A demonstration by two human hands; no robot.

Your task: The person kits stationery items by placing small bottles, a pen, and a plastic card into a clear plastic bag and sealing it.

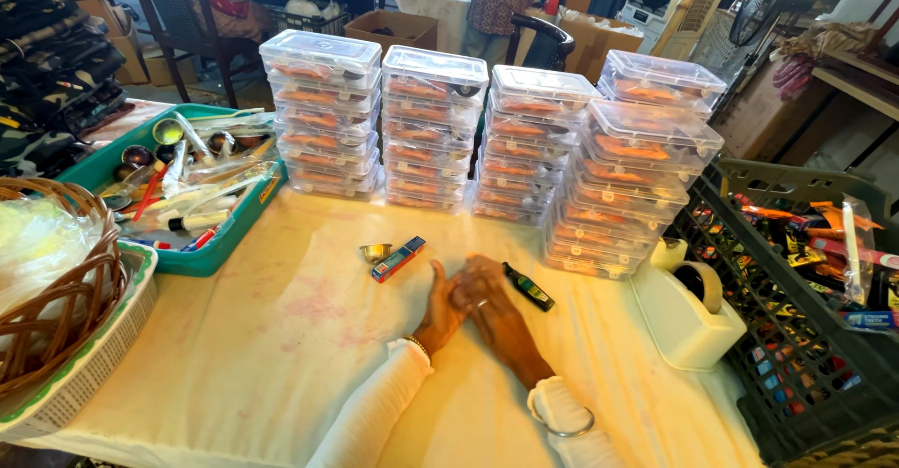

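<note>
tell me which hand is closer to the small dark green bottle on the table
Right. The right hand lies just left of the dark green bottle, nearly touching it; the left hand rests farther left, beyond the right hand.

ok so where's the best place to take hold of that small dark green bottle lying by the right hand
Probably across the middle of the small dark green bottle, fingers pinching its long sides from above. It lies flat on the cream tablecloth, slanted, with bare cloth on both sides. The right hand lies just beside it, so it seems the nearer one.
</note>
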